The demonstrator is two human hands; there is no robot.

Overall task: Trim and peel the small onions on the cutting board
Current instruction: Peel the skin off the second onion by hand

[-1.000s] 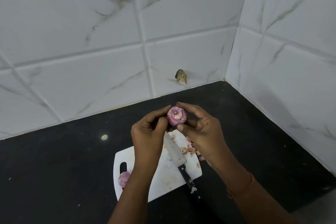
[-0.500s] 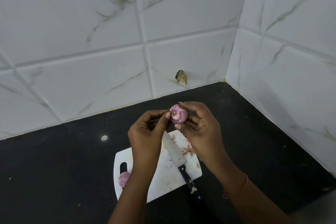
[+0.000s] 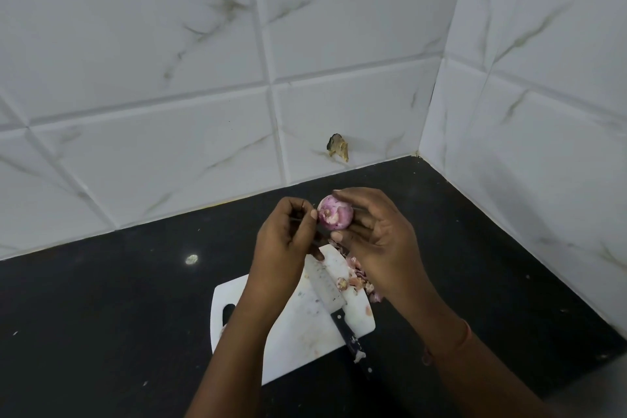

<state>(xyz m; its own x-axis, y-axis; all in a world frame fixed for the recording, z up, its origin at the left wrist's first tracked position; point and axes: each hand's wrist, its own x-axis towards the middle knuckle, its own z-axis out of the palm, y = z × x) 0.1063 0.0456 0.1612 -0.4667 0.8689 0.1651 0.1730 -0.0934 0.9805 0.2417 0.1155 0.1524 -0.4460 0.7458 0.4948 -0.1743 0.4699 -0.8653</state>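
Up above the white cutting board (image 3: 307, 332), two hands hold one small pink onion (image 3: 335, 213) in the air. The right hand (image 3: 376, 241) grips the onion, with a finger over its top and the thumb under it. The left hand (image 3: 288, 241) is close beside it, fingers curled, and its thumb tip touches the onion's left side. I cannot tell if it is pinching a bit of skin.

A knife (image 3: 334, 302) lies flat across the board, its black handle sticking out past the near edge. Just right of the blade sits a little cut onion end (image 3: 341, 283). A pile of pink peels (image 3: 361, 276) lies at the board's right edge, and the right hand hides part of it. The left arm covers the middle of the board and most of its handle hole. Something pink peeks out by the arm at the board's left side, too hidden to name.

The board sits on a black counter (image 3: 101, 299). Behind the board, white tiles (image 3: 169, 78) have a brown chipped spot (image 3: 338, 147).
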